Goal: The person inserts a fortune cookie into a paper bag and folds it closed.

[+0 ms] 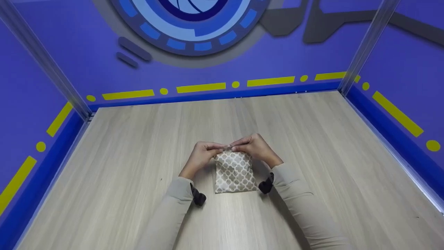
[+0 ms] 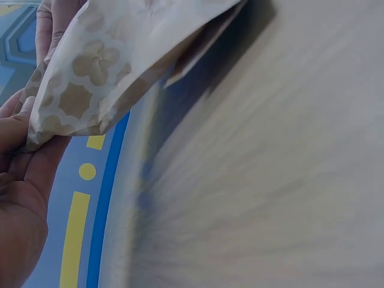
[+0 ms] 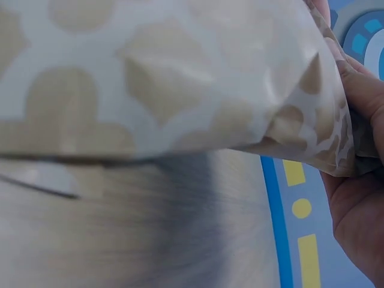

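A small flat bag with a white and beige quatrefoil print lies upright in the head view, its far edge raised between both hands. My left hand pinches the far left of that edge between thumb and fingers. On the other side, my right hand pinches the same edge, the fingertips of both hands almost meeting. The left wrist view has the bag creased and glossy above the tabletop, its corner in the left hand. Close up in the right wrist view, the bag bulges beside the right hand.
The wood-grain table spreads out around the hands. Purple-blue panels with yellow dashes wall it in at the back and both sides. Dark wrist devices hang beneath the sleeves, next to the bag.
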The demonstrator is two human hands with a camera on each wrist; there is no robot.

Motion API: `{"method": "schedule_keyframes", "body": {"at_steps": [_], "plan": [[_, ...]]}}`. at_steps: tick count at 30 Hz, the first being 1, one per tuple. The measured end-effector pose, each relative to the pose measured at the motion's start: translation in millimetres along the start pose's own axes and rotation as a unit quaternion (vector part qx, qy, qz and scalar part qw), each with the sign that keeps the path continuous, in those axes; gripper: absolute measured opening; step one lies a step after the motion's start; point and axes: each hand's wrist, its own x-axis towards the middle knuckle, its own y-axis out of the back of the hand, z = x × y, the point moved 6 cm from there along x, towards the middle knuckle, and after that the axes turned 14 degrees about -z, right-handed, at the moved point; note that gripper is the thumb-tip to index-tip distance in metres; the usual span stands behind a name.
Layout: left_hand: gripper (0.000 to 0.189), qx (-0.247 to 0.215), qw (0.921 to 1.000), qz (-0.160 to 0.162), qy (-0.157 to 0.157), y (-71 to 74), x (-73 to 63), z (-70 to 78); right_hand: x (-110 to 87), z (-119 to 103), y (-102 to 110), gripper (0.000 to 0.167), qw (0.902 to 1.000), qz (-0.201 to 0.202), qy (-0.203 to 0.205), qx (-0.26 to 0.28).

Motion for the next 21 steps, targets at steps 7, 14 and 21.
{"method": "schedule_keyframes", "body": {"at_steps": [7,14,21], "plan": [[0.019,0.001,0.9998,0.014,0.011,3.1,7.9,-22.5,-4.9,2.5,5.3,0.028,0.9991,-0.031,-0.025,-0.018],[0.017,-0.002,0.9997,0.021,0.006,5.2,6.7,-21.1,-10.8,5.9,13.5,0.021,0.9993,-0.033,-0.015,0.004],[0.016,0.01,0.9993,0.035,0.001,6.8,7.3,-19.5,-11.9,4.4,15.6,0.021,0.9995,-0.032,0.004,0.005]]}}
